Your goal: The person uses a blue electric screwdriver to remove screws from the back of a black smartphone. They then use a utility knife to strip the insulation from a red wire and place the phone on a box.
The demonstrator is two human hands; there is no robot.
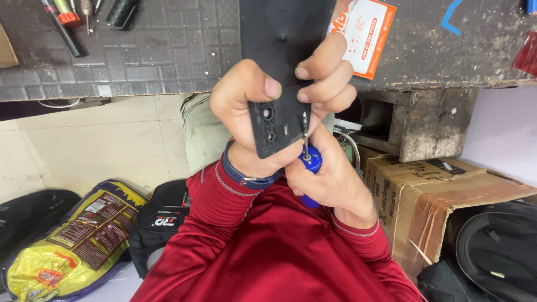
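My left hand point(241, 103) grips the lower end of a long black plastic panel point(282, 33), with the thumb on its front and the fingers wrapped round its right edge. The panel's end has round holes and a small slot. My right hand point(338, 182) is closed on a blue-handled screwdriver point(311, 162) just below the panel. The thin shaft points up, and its tip sits at a screw near the panel's right edge. Both arms wear red sleeves, and a dark band circles my left wrist.
A dark workbench point(168, 56) lies beyond the panel, with several tools point(67, 22) at its far left and an orange-and-white packet point(366, 33). Below it are a cardboard box point(436, 196), a yellow sack point(72, 240), a black backpack point(162, 218) and a black bag point(498, 246).
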